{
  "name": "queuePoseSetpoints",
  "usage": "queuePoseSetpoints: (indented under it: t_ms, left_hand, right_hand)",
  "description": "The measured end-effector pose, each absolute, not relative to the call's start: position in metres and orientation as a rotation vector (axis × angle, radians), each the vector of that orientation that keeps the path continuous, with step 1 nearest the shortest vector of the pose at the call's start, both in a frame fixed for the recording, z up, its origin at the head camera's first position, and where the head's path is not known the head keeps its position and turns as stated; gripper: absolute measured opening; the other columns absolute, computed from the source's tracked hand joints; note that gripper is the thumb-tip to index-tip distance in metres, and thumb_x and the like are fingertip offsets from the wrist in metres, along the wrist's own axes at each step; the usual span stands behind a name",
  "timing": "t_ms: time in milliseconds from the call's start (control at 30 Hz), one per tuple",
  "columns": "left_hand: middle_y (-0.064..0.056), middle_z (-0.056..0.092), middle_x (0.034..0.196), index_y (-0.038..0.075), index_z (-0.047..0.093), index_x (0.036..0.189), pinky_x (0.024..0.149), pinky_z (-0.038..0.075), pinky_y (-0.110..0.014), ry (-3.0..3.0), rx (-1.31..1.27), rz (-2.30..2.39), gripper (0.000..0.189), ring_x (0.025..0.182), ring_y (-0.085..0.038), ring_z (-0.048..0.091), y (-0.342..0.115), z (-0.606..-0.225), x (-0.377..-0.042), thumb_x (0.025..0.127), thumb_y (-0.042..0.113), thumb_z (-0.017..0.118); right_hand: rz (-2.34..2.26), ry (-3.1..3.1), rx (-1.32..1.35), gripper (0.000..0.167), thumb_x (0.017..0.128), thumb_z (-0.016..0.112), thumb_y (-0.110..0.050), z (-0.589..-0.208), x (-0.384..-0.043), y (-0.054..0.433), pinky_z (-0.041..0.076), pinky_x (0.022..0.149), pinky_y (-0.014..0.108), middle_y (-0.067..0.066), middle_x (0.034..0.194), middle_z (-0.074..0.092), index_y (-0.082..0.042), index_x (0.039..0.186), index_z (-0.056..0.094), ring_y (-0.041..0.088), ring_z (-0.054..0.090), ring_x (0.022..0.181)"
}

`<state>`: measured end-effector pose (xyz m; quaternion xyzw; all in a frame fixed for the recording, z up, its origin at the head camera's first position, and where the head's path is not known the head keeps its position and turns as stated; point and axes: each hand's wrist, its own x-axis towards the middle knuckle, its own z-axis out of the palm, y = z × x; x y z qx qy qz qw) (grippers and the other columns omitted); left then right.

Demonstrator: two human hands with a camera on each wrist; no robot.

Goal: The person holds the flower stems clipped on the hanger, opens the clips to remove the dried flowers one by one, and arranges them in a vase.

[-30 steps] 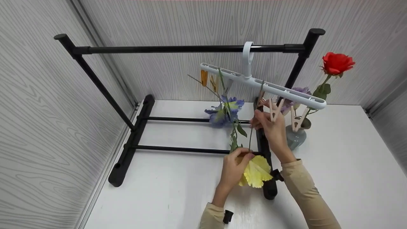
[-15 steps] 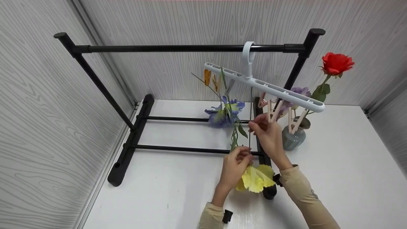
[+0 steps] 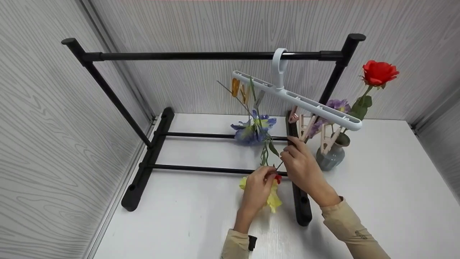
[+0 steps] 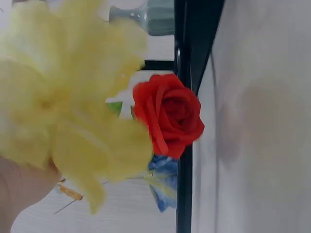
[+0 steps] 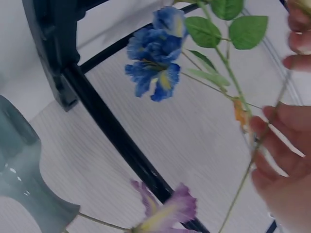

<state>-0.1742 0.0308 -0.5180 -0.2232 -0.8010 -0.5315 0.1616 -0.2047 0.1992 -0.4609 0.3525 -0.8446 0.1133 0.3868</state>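
Note:
A yellow artificial flower [image 3: 274, 200] hangs blossom-down from my left hand [image 3: 256, 190], which pinches its stem just above the bloom. Higher on that thin stem [image 5: 239, 187], the fingers of my right hand [image 3: 305, 169] hold it, as the right wrist view shows. Behind the yellow petals hangs a red rose [image 4: 170, 116], head down, mostly hidden by my left hand in the head view. A blue flower [image 3: 253, 129] also hangs upside down under the white clip hanger [image 3: 303, 101], near its orange clip [image 3: 235, 87].
The hanger hooks over the top bar of a black rack [image 3: 187, 56]. Pale pink clips [image 3: 329, 140] dangle from its right end. Behind them on the table stands a grey-blue vase [image 3: 330, 158] holding another red rose [image 3: 379, 73] and a purple flower [image 3: 337, 105].
The yellow flower has swung left, its stem now slanting instead of upright. My right hand has moved down beside my left, away from the hanger. A red rose now shows behind the left hand.

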Motion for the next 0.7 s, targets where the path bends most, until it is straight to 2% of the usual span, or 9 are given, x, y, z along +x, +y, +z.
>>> queuePoseSetpoints:
  t_ms: [133, 200, 267, 333, 467, 600, 700]
  left_hand:
    - [-0.005, 0.069, 0.096, 0.004, 0.072, 0.100, 0.080, 0.056, -0.027, -2.309, -0.653, -1.155, 0.008, 0.088, -0.017, 0.068, 0.028, -0.520, -0.175, 0.094, -0.002, 0.072]
    - [-0.004, 0.068, 0.094, 0.006, 0.072, 0.098, 0.080, 0.056, -0.029, -2.284, -0.648, -1.001, 0.015, 0.087, -0.019, 0.068, 0.027, -0.521, -0.176, 0.090, -0.007, 0.074]
    - [-0.004, 0.066, 0.092, 0.006, 0.072, 0.096, 0.079, 0.056, -0.031, -2.242, -0.640, -0.871, 0.022, 0.085, -0.021, 0.067, 0.027, -0.521, -0.177, 0.083, -0.011, 0.076]
    - [-0.004, 0.065, 0.090, 0.006, 0.072, 0.092, 0.077, 0.055, -0.033, -2.197, -0.642, -0.781, 0.028, 0.083, -0.022, 0.065, 0.027, -0.521, -0.178, 0.075, -0.015, 0.077]
    - [-0.006, 0.063, 0.088, 0.005, 0.069, 0.086, 0.077, 0.054, -0.035, -2.126, -0.666, -0.693, 0.034, 0.082, -0.023, 0.063, 0.023, -0.522, -0.182, 0.065, -0.019, 0.077]
    - [-0.007, 0.062, 0.089, 0.003, 0.067, 0.083, 0.079, 0.055, -0.034, -2.076, -0.687, -0.726, 0.034, 0.083, -0.024, 0.063, 0.016, -0.523, -0.185, 0.066, -0.026, 0.070]
    - [-0.009, 0.064, 0.091, 0.000, 0.069, 0.085, 0.083, 0.056, -0.033, -2.034, -0.704, -0.787, 0.032, 0.087, -0.024, 0.064, 0.010, -0.524, -0.187, 0.071, -0.028, 0.067]
  right_hand:
    - [0.244, -2.267, 0.921, 0.018, 0.075, 0.075, 0.020, -0.457, -0.193, 0.201, 0.056, 0.079, 0.046, 0.015, 0.075, 0.064, 0.003, 0.075, 0.068, 0.037, 0.063, 0.088]
    - [0.264, -2.323, 0.937, 0.020, 0.072, 0.075, 0.022, -0.457, -0.188, 0.202, 0.056, 0.067, 0.041, 0.013, 0.075, 0.062, 0.003, 0.076, 0.070, 0.032, 0.061, 0.077]
    - [0.304, -2.377, 0.954, 0.023, 0.071, 0.071, 0.025, -0.457, -0.183, 0.203, 0.055, 0.060, 0.038, 0.012, 0.075, 0.061, 0.003, 0.078, 0.071, 0.029, 0.061, 0.070]
    - [0.371, -2.443, 0.970, 0.025, 0.071, 0.069, 0.026, -0.458, -0.180, 0.205, 0.056, 0.057, 0.036, 0.011, 0.075, 0.062, 0.003, 0.081, 0.072, 0.028, 0.064, 0.068]
    - [0.663, -2.603, 1.034, 0.023, 0.078, 0.071, 0.021, -0.458, -0.177, 0.205, 0.058, 0.063, 0.036, 0.009, 0.079, 0.069, 0.001, 0.087, 0.076, 0.023, 0.069, 0.072]
    - [1.070, -2.717, 1.032, 0.018, 0.084, 0.072, 0.016, -0.462, -0.176, 0.200, 0.058, 0.062, 0.032, 0.007, 0.081, 0.072, 0.001, 0.093, 0.076, 0.015, 0.068, 0.069]
    - [1.424, -2.750, 0.942, 0.013, 0.089, 0.071, 0.011, -0.469, -0.174, 0.195, 0.058, 0.058, 0.029, 0.007, 0.081, 0.072, 0.004, 0.099, 0.074, 0.014, 0.069, 0.064]
